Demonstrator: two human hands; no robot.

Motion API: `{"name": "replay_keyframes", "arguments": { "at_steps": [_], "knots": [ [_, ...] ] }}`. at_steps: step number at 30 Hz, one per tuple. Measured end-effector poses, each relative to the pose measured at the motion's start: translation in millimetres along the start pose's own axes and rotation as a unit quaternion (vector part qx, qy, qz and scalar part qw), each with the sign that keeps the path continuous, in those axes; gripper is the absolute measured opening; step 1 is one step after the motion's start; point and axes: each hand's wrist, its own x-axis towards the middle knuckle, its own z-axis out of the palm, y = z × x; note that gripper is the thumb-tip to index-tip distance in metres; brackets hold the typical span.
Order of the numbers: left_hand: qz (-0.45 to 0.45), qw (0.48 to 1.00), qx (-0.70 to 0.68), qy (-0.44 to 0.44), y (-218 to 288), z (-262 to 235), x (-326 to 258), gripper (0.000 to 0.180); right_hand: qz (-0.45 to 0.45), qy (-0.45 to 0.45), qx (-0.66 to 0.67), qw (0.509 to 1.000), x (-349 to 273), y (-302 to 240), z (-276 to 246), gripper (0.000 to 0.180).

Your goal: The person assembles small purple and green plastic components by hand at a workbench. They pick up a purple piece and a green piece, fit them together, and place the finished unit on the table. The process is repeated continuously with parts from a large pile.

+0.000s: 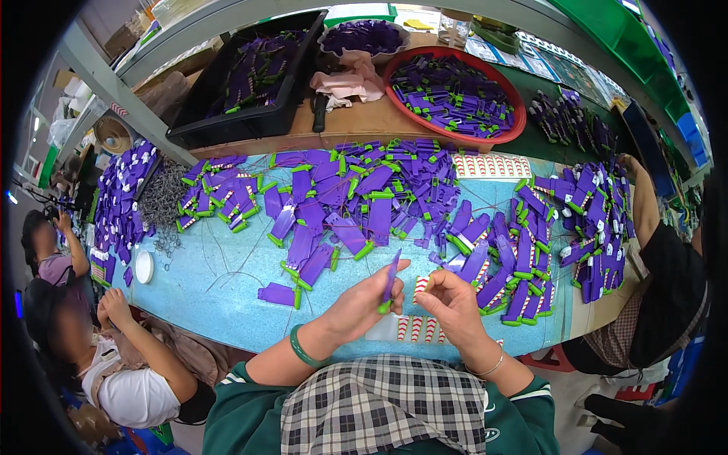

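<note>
Purple piece [392, 279] with a green lower end is held in the left hand [365, 300], pinched between thumb and fingers above the near edge of the blue surface [197, 284]; it is seen nearly edge-on, almost upright and leaning a little. A red-and-white chevron strip [422, 288] is gripped by the right hand [453, 303], with thumb and fingertips closed on it, just beside the purple piece but apart from it. Beneath the hands, at the near edge, a sheet of chevron strips [415, 328] is laid, partly covered by the right hand.

Along the middle and toward the far edge, a heap of purple pieces [381, 218] is spread, many with green ends and thin wires. Toward the right, striped pieces [523, 254] are piled, chevrons being seen on several. Near the far edge, a second chevron sheet [493, 166] is placed. Toward the left end, a white round dish [144, 267] is set near a tangle of grey metal parts [161, 199]. Beyond the far edge, more pieces are held in a red basin [520, 114] and a black tray [182, 130]. At the left end, a co-worker [140, 394] is seen with both hands raised close together
</note>
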Motion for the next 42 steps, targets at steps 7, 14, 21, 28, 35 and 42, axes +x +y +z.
{"name": "replay_keyframes", "arguments": {
  "at_steps": [7, 14, 21, 28, 35, 42],
  "knots": [
    [-0.002, 0.983, 0.18, 0.024, -6.8, -5.6, -0.6, 0.037, -0.032, 0.003, -0.098, 0.995, 1.0, 4.4, 5.6, 0.01],
    [0.009, 0.998, 0.063, 0.014, -11.5, 0.1, -3.1, 0.037, -0.031, 0.034, -0.099, 0.994, 1.2, 12.8, 9.0, 0.011],
    [0.01, 0.999, 0.046, -0.002, -11.2, 0.9, -4.5, 0.036, -0.033, 0.048, -0.089, 0.994, 0.7, 14.1, 11.7, 0.013],
    [0.007, 0.998, 0.059, -0.002, -12.0, 1.1, -4.7, 0.04, -0.029, 0.055, -0.088, 0.994, -0.2, 16.0, 12.4, 0.013],
    [0.028, 0.995, 0.098, -0.02, -12.1, 2.3, -4.8, 0.048, -0.044, 0.055, -0.106, 0.992, -2.5, 14.3, 12.7, 0.013],
    [0.012, 0.996, 0.085, -0.014, -12.1, 2.7, -4.5, 0.046, -0.061, 0.062, -0.102, 0.991, -2.3, 15.3, 12.4, 0.013]
  ]
}}
